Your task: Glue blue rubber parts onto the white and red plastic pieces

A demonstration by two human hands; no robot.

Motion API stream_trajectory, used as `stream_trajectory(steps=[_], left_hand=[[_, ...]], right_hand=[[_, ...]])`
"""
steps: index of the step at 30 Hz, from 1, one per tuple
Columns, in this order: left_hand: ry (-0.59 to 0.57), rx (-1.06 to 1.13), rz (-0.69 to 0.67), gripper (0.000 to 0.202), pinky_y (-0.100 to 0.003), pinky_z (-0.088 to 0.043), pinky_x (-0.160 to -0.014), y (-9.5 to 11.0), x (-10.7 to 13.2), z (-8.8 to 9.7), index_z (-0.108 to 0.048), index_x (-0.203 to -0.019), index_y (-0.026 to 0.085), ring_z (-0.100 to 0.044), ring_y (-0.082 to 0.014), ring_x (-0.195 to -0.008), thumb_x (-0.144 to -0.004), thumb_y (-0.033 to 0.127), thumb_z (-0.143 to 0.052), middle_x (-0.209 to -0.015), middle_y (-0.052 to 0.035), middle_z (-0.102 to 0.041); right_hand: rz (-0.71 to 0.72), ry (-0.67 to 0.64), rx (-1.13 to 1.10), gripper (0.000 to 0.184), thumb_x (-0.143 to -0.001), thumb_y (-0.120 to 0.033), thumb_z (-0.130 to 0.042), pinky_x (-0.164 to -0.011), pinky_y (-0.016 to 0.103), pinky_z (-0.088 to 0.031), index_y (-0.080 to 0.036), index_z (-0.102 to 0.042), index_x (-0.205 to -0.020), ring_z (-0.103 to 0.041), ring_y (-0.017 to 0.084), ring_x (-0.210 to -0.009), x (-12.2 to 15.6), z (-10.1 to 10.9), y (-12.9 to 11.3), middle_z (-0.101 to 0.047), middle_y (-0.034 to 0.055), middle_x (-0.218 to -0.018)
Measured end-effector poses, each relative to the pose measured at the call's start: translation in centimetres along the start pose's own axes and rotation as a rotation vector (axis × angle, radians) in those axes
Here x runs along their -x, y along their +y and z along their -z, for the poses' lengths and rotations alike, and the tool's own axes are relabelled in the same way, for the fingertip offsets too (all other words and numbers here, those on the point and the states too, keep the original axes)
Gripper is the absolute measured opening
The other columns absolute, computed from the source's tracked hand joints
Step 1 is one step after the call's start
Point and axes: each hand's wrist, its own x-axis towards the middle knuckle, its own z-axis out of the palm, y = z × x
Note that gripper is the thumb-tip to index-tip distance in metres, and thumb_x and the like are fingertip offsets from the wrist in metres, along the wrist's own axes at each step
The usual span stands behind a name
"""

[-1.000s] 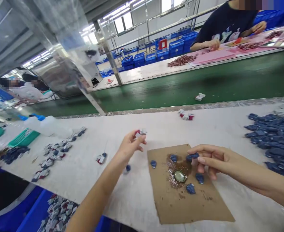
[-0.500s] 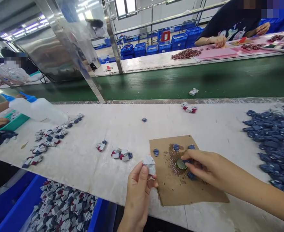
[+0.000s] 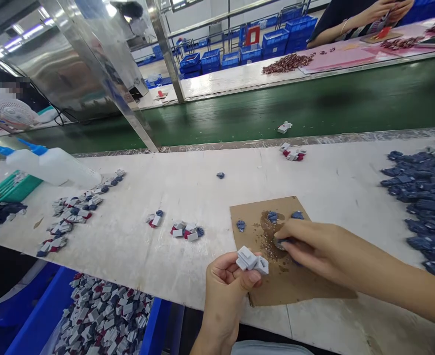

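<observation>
My left hand (image 3: 227,286) pinches a light grey blocky plastic piece (image 3: 252,261) between thumb and fingers, just off the near-left edge of a brown cardboard sheet (image 3: 313,291). Over the sheet, my right hand (image 3: 313,246) has its thumb and fingers closed around a small dark blue piece, mostly hidden by them. Its fingertips are at a round, crimped bottle cap (image 3: 278,243), which they partly cover. Wet stains surround the cap. Small dark blue pieces lie on the cardboard: one at left (image 3: 240,226), one behind the cap (image 3: 272,217) and one at the far edge (image 3: 297,215).
A heap of dark blue pieces (image 3: 424,207) lies at right. Grey, red and blue assemblies (image 3: 188,231) sit left of the cardboard. White bottles (image 3: 69,170) lie at left, above a blue bin (image 3: 158,320) of assemblies. A green conveyor (image 3: 221,121) runs behind; a co-worker sits beyond.
My left hand has moved slightly right and turned the grey piece, so another side shows. My right hand has shifted slightly, covering more of the cap. The co-worker's hands have risen together.
</observation>
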Motion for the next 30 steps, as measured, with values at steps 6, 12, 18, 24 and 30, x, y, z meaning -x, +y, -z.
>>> stream_trajectory(steps=[6,12,18,24,30], left_hand=[[-0.059,-0.029,-0.032,0.031,-0.013,-0.053,-0.058,-0.1,0.7,-0.7,-0.078,-0.069,0.019,-0.072,-0.0111,-0.064,-0.044,0.022,-0.095,-0.071,-0.0028,-0.078],[-0.084,-0.057,-0.067,0.029,-0.015,-0.057,-0.065,-0.3,1.0,-1.2,-0.077,-0.069,0.020,-0.072,-0.0113,-0.066,-0.046,0.020,-0.094,-0.072,-0.0021,-0.078],[-0.039,-0.112,-0.163,0.026,-0.015,-0.055,-0.060,-1.4,1.3,-1.3,-0.076,-0.069,0.021,-0.069,-0.0103,-0.062,-0.050,0.023,-0.093,-0.068,0.0003,-0.076],[-0.065,-0.420,-0.287,0.020,-0.019,-0.053,-0.061,-1.9,0.8,0.1,-0.075,-0.080,0.024,-0.067,-0.0123,-0.067,-0.062,0.024,-0.085,-0.073,0.0013,-0.073],[0.090,-1.471,-1.039,0.033,-0.045,-0.051,-0.079,3.3,-2.8,6.3,-0.069,-0.114,0.037,-0.062,-0.0272,-0.084,-0.083,0.028,-0.061,-0.087,-0.0051,-0.065]], right_hand=[[-0.164,-0.048,-0.471,0.020,-0.095,-0.041,-0.051,-0.049,0.022,-0.045,-0.024,-0.059,-0.086,-0.057,0.014,-0.058,0.8,2.1,-3.4,-0.062,-0.0007,-0.070],[-0.170,-0.038,-0.525,0.017,-0.094,-0.036,-0.054,-0.054,0.021,-0.049,-0.024,-0.063,-0.086,-0.061,0.014,-0.064,1.2,1.8,-4.1,-0.066,-0.0002,-0.075],[-0.216,-0.012,-0.741,0.015,-0.092,-0.031,-0.057,-0.056,0.018,-0.049,-0.023,-0.060,-0.080,-0.061,0.011,-0.065,1.6,0.9,-4.0,-0.063,-0.0018,-0.073],[-0.234,-0.026,-0.816,0.016,-0.092,-0.031,-0.055,-0.051,0.019,-0.042,-0.020,-0.058,-0.080,-0.056,0.010,-0.061,1.3,-1.7,-3.6,-0.061,-0.0011,-0.070],[-0.193,0.143,-0.159,0.037,-0.097,-0.048,-0.043,-0.059,0.025,-0.048,-0.022,-0.065,-0.113,-0.062,0.015,-0.070,1.3,1.2,3.5,-0.070,0.0052,-0.093]])
